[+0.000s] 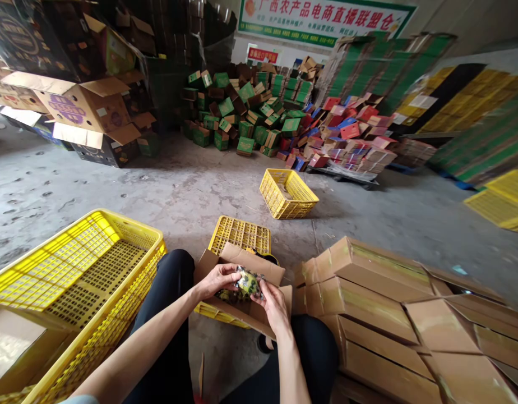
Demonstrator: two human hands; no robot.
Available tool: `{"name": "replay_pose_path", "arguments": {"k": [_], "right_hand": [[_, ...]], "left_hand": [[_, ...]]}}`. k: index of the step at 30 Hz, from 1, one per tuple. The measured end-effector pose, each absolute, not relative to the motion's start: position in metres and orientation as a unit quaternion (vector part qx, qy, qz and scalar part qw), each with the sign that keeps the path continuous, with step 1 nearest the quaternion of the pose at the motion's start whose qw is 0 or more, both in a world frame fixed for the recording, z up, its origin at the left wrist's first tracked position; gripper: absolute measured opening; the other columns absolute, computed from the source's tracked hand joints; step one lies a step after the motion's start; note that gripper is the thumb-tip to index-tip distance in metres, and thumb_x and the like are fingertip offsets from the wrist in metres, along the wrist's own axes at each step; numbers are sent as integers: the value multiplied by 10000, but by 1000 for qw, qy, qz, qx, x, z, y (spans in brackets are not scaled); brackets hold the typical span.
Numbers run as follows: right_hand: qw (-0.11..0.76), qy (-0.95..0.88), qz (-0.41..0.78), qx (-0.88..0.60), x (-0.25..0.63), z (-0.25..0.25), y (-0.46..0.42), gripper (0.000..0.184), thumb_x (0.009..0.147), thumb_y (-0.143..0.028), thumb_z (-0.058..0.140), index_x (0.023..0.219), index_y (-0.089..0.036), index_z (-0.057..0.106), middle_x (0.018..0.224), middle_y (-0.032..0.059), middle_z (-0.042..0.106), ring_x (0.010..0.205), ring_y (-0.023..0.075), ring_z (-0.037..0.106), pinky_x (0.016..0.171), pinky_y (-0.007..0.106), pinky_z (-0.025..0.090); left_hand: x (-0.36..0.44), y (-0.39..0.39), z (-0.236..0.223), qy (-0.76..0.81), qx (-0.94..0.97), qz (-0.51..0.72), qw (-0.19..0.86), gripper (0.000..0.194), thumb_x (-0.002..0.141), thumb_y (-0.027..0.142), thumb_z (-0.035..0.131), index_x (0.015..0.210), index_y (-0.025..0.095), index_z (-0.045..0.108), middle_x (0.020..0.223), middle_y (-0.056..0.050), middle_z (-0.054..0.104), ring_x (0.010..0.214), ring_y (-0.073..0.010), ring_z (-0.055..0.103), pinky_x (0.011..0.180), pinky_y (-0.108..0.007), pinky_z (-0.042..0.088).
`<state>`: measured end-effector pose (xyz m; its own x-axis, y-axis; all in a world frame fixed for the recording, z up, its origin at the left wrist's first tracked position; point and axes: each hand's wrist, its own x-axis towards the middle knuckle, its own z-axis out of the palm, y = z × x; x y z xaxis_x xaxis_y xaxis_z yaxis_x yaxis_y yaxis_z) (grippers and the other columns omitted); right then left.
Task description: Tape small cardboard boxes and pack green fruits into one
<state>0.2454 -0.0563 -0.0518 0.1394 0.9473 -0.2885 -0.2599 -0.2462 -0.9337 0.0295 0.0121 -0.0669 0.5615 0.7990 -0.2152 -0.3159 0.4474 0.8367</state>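
Observation:
Between my two hands is a small clear plastic packet (248, 282) with yellow-green and dark contents, perhaps fruit; I cannot tell the exact kind. The fingers of my left hand (220, 279) pinch its left end, and those of my right hand (272, 303) grip its right end. Right below them stands a cardboard box (259, 262) with its flaps spread apart. More yellow-green and dark pieces show inside it, partly hidden by my hands. This box rests on a yellow plastic crate (240, 233) between my knees.
A large yellow crate (137, 224) with cardboard in it stands at my left. Stacked cardboard boxes (377, 303) fill the right side. Ahead on the concrete floor sits a smaller yellow crate (289, 196). Heaps of green boxes (246, 126) and red boxes (351, 130) lie farther back.

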Motion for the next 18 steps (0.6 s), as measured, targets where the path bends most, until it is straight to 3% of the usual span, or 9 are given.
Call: {"name": "replay_pose_path", "arguments": {"k": [3, 6, 9, 11, 14, 18], "right_hand": [[524, -312, 581, -540, 245, -53, -56, 520, 708, -654, 897, 1005, -230, 848, 1106, 78, 812, 889, 259, 758, 737, 375, 686], [523, -313, 588, -531, 244, -51, -57, 577, 755, -625, 881, 1205, -271, 809, 1294, 79, 761, 1003, 271, 755, 778, 379, 687], [523, -328, 601, -507, 244, -48, -59, 747, 817, -566, 861, 1496, -381, 610, 1491, 61, 654, 1214, 294, 703, 883, 399, 668], [517, -350, 610, -489, 244, -45, -61, 874, 820, -500, 883, 1589, -440, 470, 1590, 44, 570, 1325, 305, 648, 978, 420, 634], [510, -370, 609, -482, 244, -44, -62, 953, 789, -423, 922, 1605, -461, 430, 1624, 31, 537, 1374, 314, 617, 1087, 459, 573], [520, -350, 597, -501, 244, -46, -61, 842, 774, -447, 923, 1532, -409, 559, 1510, 51, 648, 1261, 307, 690, 1089, 475, 571]], "left_hand": [[29, 13, -68, 314, 386, 353, 792, 574, 687, 534, 968, 1055, 134, 783, 1025, -95, 764, 882, -205, 732, 757, -274, 601], [31, 14, -72, 330, 371, 362, 789, 567, 673, 570, 963, 966, 129, 761, 917, -60, 734, 796, -170, 708, 696, -250, 601], [33, 15, -76, 346, 359, 378, 780, 586, 671, 621, 942, 924, 130, 747, 867, -28, 697, 764, -149, 686, 678, -246, 606], [33, 15, -78, 355, 357, 386, 773, 586, 688, 635, 926, 930, 131, 748, 859, -20, 685, 752, -141, 675, 668, -245, 606], [32, 14, -80, 351, 358, 385, 775, 621, 727, 598, 924, 1130, 155, 758, 961, -42, 717, 792, -153, 694, 698, -266, 620], [30, 12, -78, 304, 361, 359, 805, 836, 774, 486, 938, 1495, 231, 601, 1195, -107, 740, 928, -201, 745, 827, -331, 627]]}}
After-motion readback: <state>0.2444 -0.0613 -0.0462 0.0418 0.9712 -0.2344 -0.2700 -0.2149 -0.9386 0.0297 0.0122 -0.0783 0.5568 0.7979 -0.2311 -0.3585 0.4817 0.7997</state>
